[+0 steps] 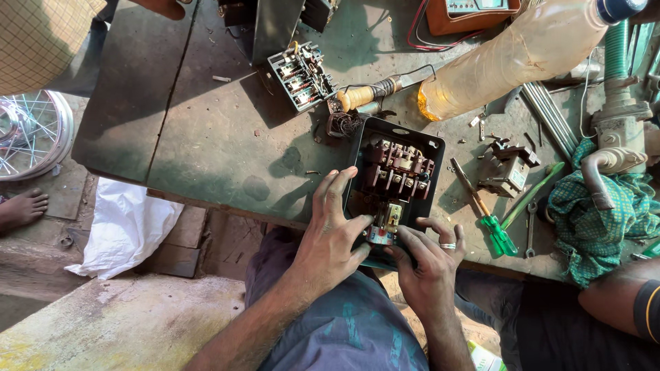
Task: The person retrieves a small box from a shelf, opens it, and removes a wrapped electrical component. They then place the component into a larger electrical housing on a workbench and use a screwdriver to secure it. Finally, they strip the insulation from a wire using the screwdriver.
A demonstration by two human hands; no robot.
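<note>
An open black electrical starter box [432, 148] lies on the green metal workbench [206, 144], with a dark contactor block [399, 168] inside. Near the box's front end sits a small relay unit [385, 223] with red and blue parts. My left hand [333, 237] rests on the box's left wall, its thumb touching the relay unit. The right hand [430, 264], wearing a ring, grips the box's near edge, with its fingers against the same unit from the right.
A green-handled screwdriver [485, 209], a small spanner [530, 230], a second contactor [302, 74], a wooden-handled tool [371, 93], a large plastic bottle [522, 55] and a green cloth [601, 220] lie about. Another person's arm [622, 302] is at right, a foot [24, 208] at left.
</note>
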